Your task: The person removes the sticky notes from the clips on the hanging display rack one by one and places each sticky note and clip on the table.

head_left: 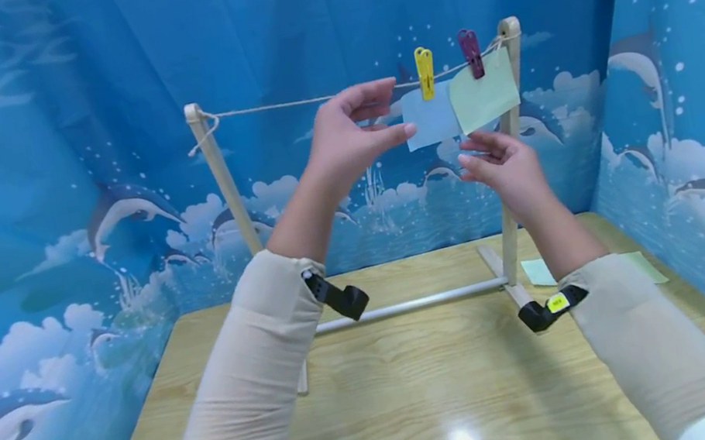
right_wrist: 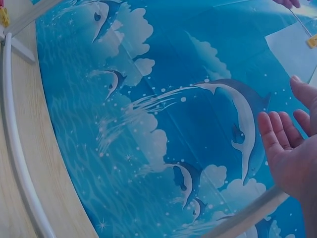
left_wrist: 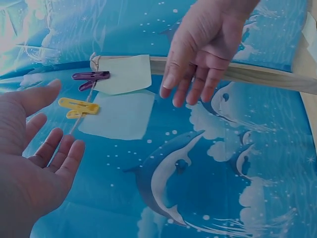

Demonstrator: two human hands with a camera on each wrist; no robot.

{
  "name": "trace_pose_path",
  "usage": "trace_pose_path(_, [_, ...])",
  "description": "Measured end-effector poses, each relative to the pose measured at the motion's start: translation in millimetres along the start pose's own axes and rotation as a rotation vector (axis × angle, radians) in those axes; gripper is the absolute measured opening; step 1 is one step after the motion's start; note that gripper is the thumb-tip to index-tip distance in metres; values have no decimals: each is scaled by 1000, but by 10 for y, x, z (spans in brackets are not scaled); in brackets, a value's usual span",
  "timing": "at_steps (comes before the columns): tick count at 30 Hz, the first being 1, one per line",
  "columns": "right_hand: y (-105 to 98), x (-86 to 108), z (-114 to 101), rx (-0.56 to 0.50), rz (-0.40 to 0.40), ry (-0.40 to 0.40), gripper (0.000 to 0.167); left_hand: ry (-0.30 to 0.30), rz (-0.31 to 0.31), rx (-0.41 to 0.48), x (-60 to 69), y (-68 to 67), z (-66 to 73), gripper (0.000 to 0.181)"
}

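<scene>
A blue paper (head_left: 428,120) hangs from the string (head_left: 276,106) under a yellow clothespin (head_left: 426,73). To its right, a green paper (head_left: 486,96), partly over the blue one, is held by a purple clothespin (head_left: 471,54). My left hand (head_left: 354,129) is just left of the blue paper, fingers apart and holding nothing; the left wrist view shows a gap between it and the yellow clothespin (left_wrist: 79,107). My right hand (head_left: 508,169) is below the green paper with relaxed fingers and nothing in them; in the right wrist view it is apart from the blue paper (right_wrist: 296,52).
The string runs between two wooden posts (head_left: 223,180) joined low down by a white bar (head_left: 424,302). On the wooden table (head_left: 385,403), pale green papers (head_left: 537,272) lie by the right post's foot, partly behind my right forearm. A dolphin-print curtain (head_left: 63,145) surrounds the table.
</scene>
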State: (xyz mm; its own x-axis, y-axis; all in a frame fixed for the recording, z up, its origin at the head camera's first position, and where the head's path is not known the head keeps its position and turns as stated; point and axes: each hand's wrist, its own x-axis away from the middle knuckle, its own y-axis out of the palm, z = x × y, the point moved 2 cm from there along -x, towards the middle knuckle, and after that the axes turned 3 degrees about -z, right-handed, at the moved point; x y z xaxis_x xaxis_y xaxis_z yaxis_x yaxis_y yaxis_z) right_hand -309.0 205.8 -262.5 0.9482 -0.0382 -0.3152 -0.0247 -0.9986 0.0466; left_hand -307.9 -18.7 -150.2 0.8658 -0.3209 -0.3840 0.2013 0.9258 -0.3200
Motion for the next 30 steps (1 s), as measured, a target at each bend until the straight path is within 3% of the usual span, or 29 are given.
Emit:
trace_pose_path(6, [65, -90, 2, -92, 29, -14, 58, -62, 15, -14, -176, 44, 199, 56])
trace_pose_path(12, [111, -155, -1, -234, 40, -54, 39, -54, -3, -62, -332, 78, 321, 60])
trace_pose_path(20, [93, -185, -11, -333, 76, -73, 29, -52, -55, -162, -526, 211, 354, 68])
trace_pose_path(25, [88, -201, -2, -385, 75, -74, 20, -73, -48, -170, -571, 266, 337, 68])
trace_pose_path(30, [99, -217, 9, -406, 74, -90, 11, -84, -20, -184, -581, 294, 286, 54])
